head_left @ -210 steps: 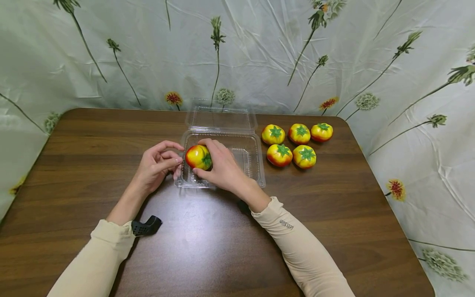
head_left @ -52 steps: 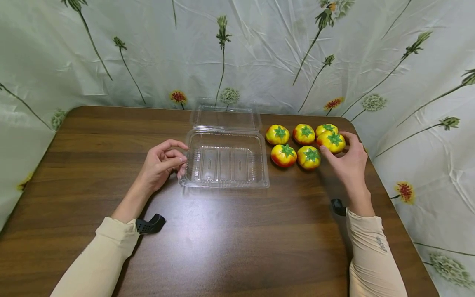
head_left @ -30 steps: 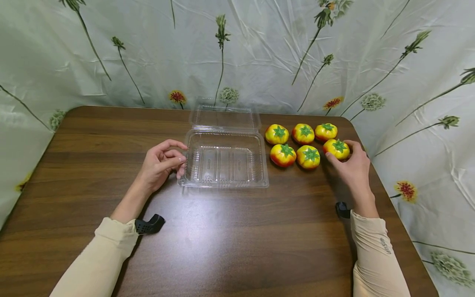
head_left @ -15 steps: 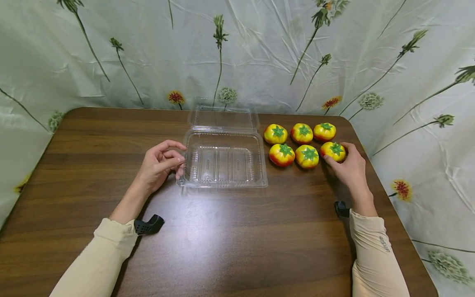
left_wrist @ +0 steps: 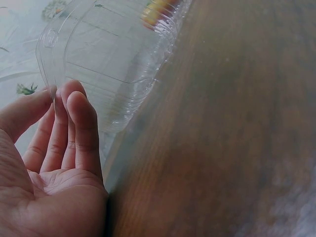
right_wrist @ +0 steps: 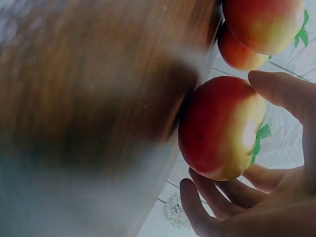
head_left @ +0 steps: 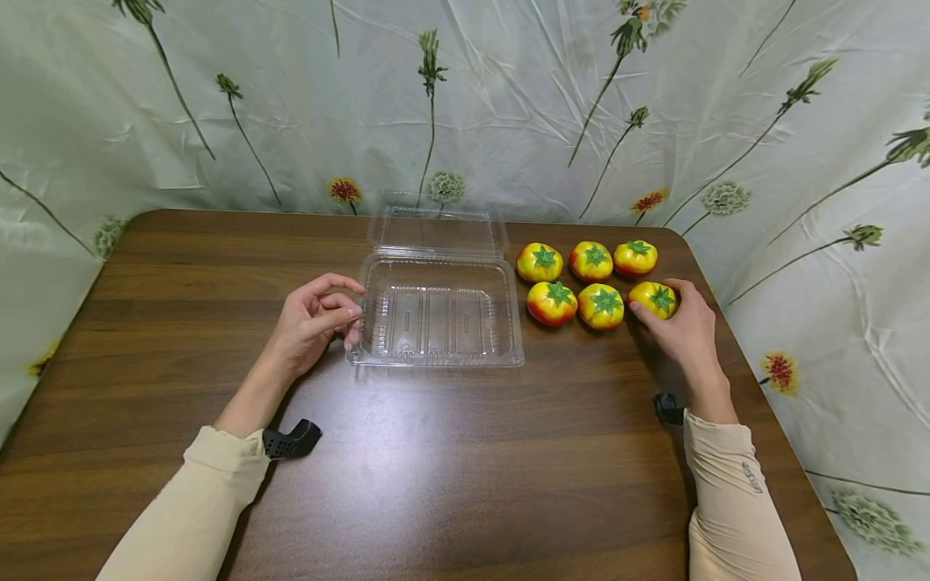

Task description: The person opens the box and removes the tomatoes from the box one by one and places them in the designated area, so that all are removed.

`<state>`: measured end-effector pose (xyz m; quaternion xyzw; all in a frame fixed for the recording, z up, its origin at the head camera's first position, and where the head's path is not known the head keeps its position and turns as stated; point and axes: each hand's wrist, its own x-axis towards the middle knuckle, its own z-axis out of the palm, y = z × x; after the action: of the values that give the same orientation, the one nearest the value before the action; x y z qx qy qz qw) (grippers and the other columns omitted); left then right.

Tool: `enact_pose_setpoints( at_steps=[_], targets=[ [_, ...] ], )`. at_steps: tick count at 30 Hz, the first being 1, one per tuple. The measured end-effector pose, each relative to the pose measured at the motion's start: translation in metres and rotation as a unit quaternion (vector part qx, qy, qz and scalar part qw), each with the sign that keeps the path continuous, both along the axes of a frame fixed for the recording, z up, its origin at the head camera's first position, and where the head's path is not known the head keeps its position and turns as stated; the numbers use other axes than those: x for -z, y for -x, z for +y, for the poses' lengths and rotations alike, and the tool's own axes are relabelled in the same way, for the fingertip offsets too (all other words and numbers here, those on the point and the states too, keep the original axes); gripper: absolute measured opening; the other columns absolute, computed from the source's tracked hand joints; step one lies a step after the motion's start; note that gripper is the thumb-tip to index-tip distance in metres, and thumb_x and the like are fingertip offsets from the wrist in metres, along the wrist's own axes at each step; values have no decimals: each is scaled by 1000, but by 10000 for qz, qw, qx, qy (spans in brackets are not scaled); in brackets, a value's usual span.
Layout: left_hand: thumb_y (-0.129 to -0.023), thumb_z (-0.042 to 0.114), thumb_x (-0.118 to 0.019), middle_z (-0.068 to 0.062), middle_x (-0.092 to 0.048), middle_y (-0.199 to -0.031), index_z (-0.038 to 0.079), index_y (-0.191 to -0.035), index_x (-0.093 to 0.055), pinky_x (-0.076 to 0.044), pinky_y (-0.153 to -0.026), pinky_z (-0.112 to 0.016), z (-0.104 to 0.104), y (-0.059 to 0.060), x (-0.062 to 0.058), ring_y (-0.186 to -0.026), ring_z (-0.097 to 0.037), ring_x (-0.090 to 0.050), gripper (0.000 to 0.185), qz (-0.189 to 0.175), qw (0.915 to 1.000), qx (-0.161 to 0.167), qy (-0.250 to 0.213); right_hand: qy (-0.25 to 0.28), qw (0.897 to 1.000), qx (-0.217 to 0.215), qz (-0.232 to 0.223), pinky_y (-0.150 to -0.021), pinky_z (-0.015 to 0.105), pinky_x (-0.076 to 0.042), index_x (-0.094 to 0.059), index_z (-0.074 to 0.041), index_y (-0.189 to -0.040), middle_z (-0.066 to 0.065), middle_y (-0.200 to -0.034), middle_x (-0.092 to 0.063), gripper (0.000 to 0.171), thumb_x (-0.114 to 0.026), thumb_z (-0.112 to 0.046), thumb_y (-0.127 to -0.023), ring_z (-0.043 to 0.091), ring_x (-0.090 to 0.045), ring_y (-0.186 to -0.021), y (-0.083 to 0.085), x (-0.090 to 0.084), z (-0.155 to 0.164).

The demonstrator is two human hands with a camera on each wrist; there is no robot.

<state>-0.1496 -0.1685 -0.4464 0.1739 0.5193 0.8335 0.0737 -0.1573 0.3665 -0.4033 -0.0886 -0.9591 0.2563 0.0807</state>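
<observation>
A clear plastic clamshell container [head_left: 439,311] lies on the table with its lid [head_left: 438,230] folded back, nothing inside. At its left side, my left hand [head_left: 316,323] pinches the rim; in the left wrist view, the thumb [left_wrist: 34,106] and fingertips meet around the edge. My right hand [head_left: 686,323] holds a yellow-red persimmon [head_left: 651,300] with a green calyx, thumb on the near side, fingers behind. In the right wrist view that persimmon [right_wrist: 217,131] appears to sit on the tabletop. It stands at the right end of the front row, beside another persimmon [head_left: 601,307].
Another front-row persimmon [head_left: 552,304] stands right of the container. Behind are three more: a left one [head_left: 540,262], a middle one [head_left: 591,261] and a right one [head_left: 635,258]. A flower-patterned curtain [head_left: 291,97] hangs behind the brown table [head_left: 436,484].
Seven seconds ago my right hand held a persimmon over the container; now it is at the front row's right end. Lately it came slightly forward and lowered. My left hand stayed at the rim.
</observation>
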Motion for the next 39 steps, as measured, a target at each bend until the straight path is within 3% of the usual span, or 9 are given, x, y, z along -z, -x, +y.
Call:
enact_pose_setpoints(
  at_steps=[8,17,39],
  targets=[
    [-91,-22,-48,-15,-67,-74,-14,-115,-50,-50,-43,-31,-1,1,1,-52,-25,-60,26,109,9999,79,-94,86,9998,-8,190,-101,55,-36,-43,1,-141,28,-135,-50,77,-70,-48,-88,43,-46,-120,0,-1,0],
    [-90,-24,-46,-16,-68,-76,-18,-116,-48,-49,-43,-32,-1,2,3,-51,-25,-59,27,154,9995,146,-217,147,9951,-96,971,-101,54,-37,-52,0,-134,26,-128,-56,64,-75,-35,-85,41,-51,-119,1,-2,-6],
    [-90,-22,-49,-14,-68,-75,-13,-115,-50,-51,-44,-30,0,-1,0,-51,-23,-60,27,-36,10000,5,13,263,9891,-151,1441,-103,56,-37,-53,-4,-135,21,-132,-55,63,-76,-36,-86,38,-48,-123,1,-5,-16]
  ],
)
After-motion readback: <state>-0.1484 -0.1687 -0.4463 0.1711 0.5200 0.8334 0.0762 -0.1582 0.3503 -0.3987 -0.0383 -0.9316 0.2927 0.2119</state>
